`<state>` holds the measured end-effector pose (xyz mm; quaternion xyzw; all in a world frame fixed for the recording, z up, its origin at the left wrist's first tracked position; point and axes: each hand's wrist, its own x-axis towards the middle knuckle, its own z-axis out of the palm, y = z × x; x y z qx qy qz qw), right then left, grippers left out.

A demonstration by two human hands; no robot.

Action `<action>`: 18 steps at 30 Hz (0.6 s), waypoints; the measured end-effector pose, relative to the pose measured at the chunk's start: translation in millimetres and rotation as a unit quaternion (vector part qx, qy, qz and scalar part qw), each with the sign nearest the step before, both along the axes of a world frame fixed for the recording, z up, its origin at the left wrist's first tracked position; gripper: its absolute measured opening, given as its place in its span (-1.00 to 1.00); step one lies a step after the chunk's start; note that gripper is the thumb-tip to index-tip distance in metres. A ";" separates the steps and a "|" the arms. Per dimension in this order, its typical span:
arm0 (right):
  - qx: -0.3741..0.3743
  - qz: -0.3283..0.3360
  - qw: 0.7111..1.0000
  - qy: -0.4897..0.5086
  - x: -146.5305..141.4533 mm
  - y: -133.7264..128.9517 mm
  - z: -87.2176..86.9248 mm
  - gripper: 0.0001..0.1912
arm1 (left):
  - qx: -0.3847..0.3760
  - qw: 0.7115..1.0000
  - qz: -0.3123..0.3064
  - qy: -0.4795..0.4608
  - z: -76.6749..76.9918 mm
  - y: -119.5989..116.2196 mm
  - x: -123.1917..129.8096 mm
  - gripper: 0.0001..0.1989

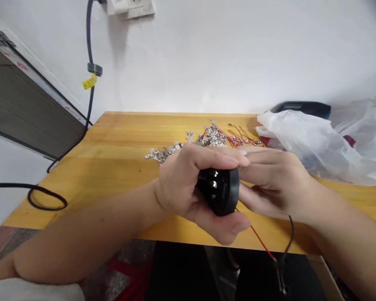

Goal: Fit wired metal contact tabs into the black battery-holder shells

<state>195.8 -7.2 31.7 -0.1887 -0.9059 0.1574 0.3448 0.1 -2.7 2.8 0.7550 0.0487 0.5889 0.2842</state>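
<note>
My left hand (184, 182) is wrapped round a glossy black dome-shaped part (214, 188) with a matte black rim, its thumb below and fingers above. The fingers of my right hand (280, 179) are bent together at the flat side of the rim, and what they pinch there is hidden. A thin red wire (261, 240) runs down from beneath the hands. It meets a dark wire (292, 234) at a small metal end (280, 280) hanging in front of the table edge. Beyond my hands lies a heap of small silvery metal tabs (214, 136).
Loose red wires (238, 138) with small metal pieces lie right of the heap. A white plastic bag (301, 133) covers the table's right side, with a dark object (303, 108) behind it. A black cable (89, 100) drops along the wall, left of the wooden table (113, 142).
</note>
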 end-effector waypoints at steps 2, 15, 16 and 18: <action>-0.019 -0.011 1.000 0.005 -2.0 -1.3 1.5 -0.80 | 0.009 1.000 0.005 -0.012 -3.3 2.5 2.0 -0.40; -0.287 -0.033 0.957 0.010 -6.1 -10.7 16.9 -0.77 | 0.022 0.999 -0.031 -0.009 -6.1 3.6 3.9 -0.31; -0.296 -0.040 0.954 0.008 -6.0 -10.2 17.5 -0.79 | 0.020 0.999 -0.029 -0.008 -7.0 3.5 3.0 -0.31; -0.302 -0.072 0.950 0.021 -6.2 -8.9 16.7 -0.87 | -0.012 1.000 -0.009 0.013 -5.9 1.2 -0.1 -0.44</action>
